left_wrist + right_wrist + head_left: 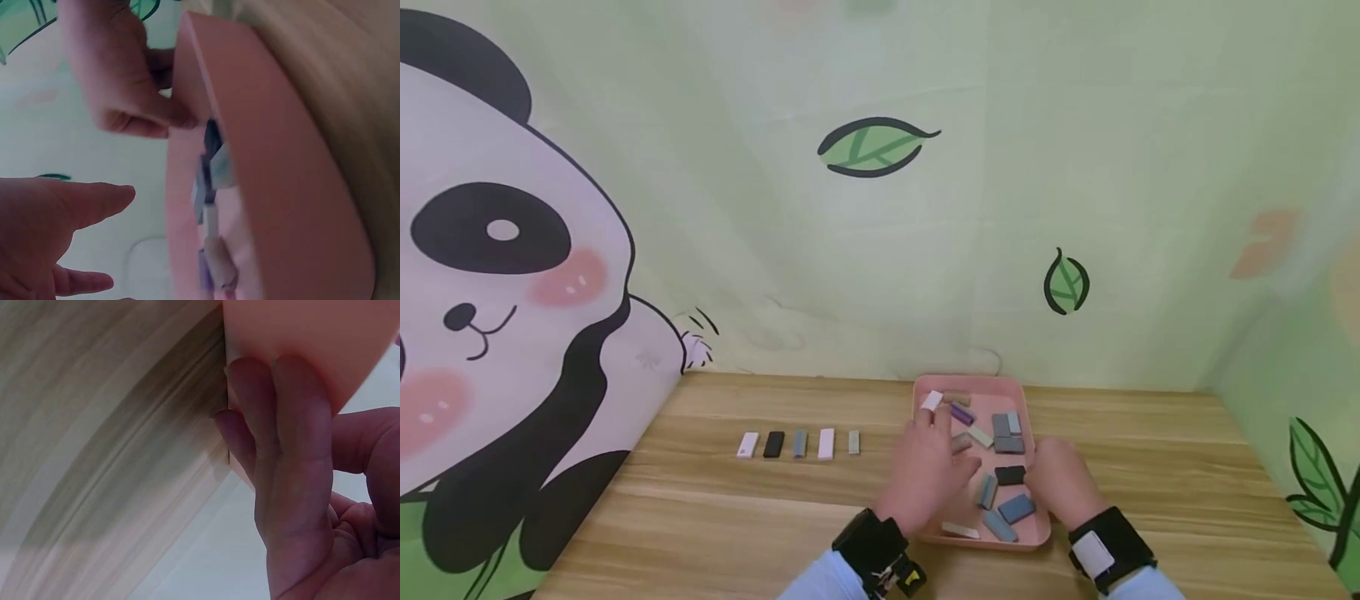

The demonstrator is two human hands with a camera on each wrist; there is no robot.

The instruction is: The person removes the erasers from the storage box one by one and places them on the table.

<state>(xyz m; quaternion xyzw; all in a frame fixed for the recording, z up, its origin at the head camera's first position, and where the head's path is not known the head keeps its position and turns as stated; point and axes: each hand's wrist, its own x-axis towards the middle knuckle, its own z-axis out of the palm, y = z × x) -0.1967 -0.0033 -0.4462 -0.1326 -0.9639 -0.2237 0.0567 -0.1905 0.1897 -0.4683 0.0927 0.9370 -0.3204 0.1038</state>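
Observation:
A pink tray (1000, 388) on the wooden table holds several small rectangular blocks in grey, blue, black, white and purple. My right hand (1063, 479) pinches its right rim; in the right wrist view the fingers (303, 419) lie along the outer wall, and in the left wrist view the thumb is over the inside. My left hand (932, 462) hovers over the tray's left side with fingers extended, their tips close to a white block (932, 400) and a purple block (962, 413). In the left wrist view nothing shows between its thumb and fingers.
Left of the tray, a spaced row of small blocks lies on the table: a white block (748, 445), a black block (773, 444), a blue-grey block (800, 443), another white and a small greenish one. A green curtain (760, 250) with a panda print hangs behind the table.

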